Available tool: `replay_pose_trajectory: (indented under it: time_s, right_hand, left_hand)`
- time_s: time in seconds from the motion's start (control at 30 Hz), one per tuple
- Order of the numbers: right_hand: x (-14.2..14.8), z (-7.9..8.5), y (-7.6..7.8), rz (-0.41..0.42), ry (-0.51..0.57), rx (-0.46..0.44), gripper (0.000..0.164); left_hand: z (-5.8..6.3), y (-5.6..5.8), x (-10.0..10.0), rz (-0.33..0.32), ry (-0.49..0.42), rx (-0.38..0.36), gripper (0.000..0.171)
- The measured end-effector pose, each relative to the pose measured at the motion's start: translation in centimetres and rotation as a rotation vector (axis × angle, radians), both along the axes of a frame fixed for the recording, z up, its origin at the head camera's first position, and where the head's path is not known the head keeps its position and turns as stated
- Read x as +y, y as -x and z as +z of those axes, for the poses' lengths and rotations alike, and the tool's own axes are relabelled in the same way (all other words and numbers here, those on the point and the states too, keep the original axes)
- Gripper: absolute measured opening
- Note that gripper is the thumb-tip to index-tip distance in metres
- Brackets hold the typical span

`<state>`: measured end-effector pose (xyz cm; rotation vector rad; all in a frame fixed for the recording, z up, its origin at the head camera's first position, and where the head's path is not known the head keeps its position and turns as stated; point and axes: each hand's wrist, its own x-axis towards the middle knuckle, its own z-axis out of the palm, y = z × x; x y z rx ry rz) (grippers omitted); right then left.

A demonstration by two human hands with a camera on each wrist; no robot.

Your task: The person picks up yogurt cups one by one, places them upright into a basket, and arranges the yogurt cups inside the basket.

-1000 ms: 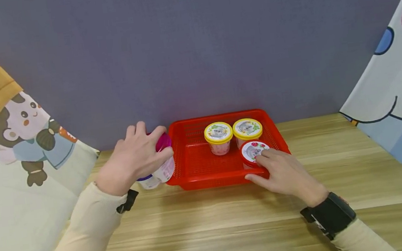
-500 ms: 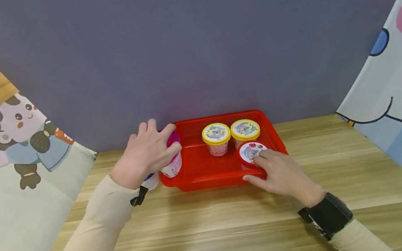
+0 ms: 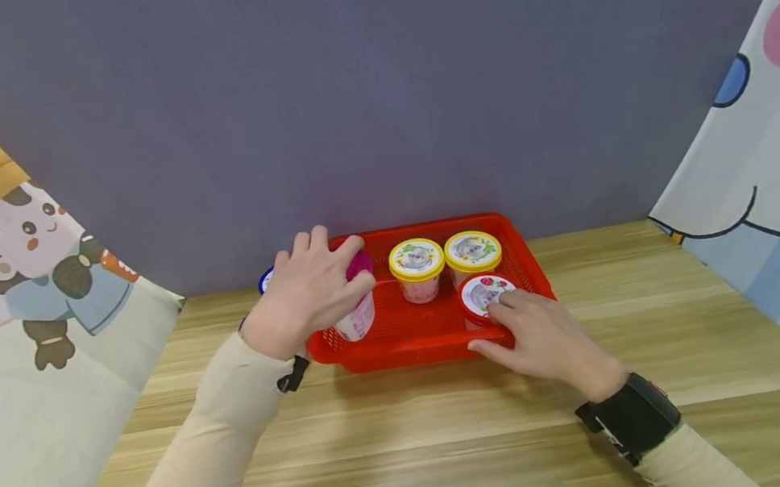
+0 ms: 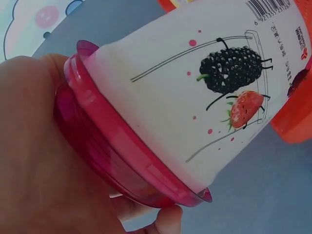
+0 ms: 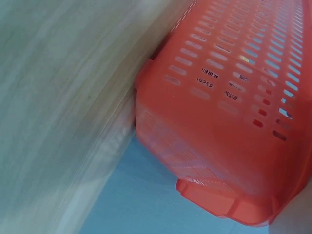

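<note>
My left hand (image 3: 308, 290) holds a plastic cup (image 3: 359, 322) by its magenta lid (image 4: 129, 146), above the left part of the red basket (image 3: 403, 353). Blackberry and strawberry pictures show on its side in the left wrist view. My right hand (image 3: 551, 337) is at the basket's front right, thumb along the outer rim and fingers over a red-lidded cup (image 3: 480, 294) inside. Two yellow-lidded cups, a left one (image 3: 418, 264) and a right one (image 3: 473, 253), stand upright behind it. The right fingertips are partly hidden.
Left of the basket, a blue-lidded cup (image 3: 265, 280) is mostly hidden behind my left hand. The basket stands on a wood-grain table (image 3: 414, 443) against a grey wall (image 3: 372, 99). Printed curtains hang at both sides.
My left hand has carried the magenta-lidded cup rightward, from beside the basket's left edge to over its inside. The right hand stays put. Part of a blue lid now shows behind the left hand.
</note>
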<state>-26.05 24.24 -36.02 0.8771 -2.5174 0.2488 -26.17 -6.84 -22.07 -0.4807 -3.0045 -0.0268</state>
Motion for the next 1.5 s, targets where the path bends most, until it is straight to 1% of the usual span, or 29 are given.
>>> replay_pose_trajectory:
  time_s: [0.1,0.3,0.47,0.67,0.8,0.9,0.97,1.1,1.3,1.5]
  right_hand:
    - [-0.1,0.0,0.0,0.005,0.007,0.002,0.047]
    - [-0.1,-0.1,0.0,0.003,0.005,0.002,0.048]
    - [-0.1,-0.1,-0.1,-0.002,-0.001,-0.001,0.048]
    - [-0.1,0.0,0.0,-0.003,-0.007,-0.005,0.049]
    - [-0.1,0.0,0.1,-0.001,-0.004,-0.001,0.049]
    - [0.0,0.0,0.1,0.004,-0.003,0.004,0.049]
    - [0.0,0.0,0.1,0.005,-0.002,0.008,0.049]
    - [0.0,-0.1,0.1,0.005,-0.002,0.013,0.049]
    - [0.0,-0.1,0.1,0.007,0.002,0.025,0.049]
    - [0.0,-0.2,0.1,0.001,0.001,0.009,0.049]
  left_hand:
    - [-0.3,0.2,0.5,-0.015,-0.003,-0.001,0.058]
    - [-1.0,0.9,1.4,-0.030,0.022,-0.001,0.058]
    - [-1.7,1.5,2.0,-0.030,0.043,-0.006,0.059]
    - [-2.7,2.3,2.5,-0.047,0.059,-0.008,0.061]
    - [-3.5,2.9,2.9,-0.041,0.049,-0.038,0.063]
    - [-3.9,3.2,3.5,-0.038,0.058,-0.063,0.064]
    - [-4.2,3.3,3.9,-0.045,0.066,-0.066,0.064]
    - [-4.4,3.4,4.8,-0.061,0.083,-0.063,0.065]
    - [-4.1,3.5,6.1,-0.085,0.112,-0.051,0.064]
    - [-4.3,3.7,7.2,-0.105,0.110,-0.072,0.059]
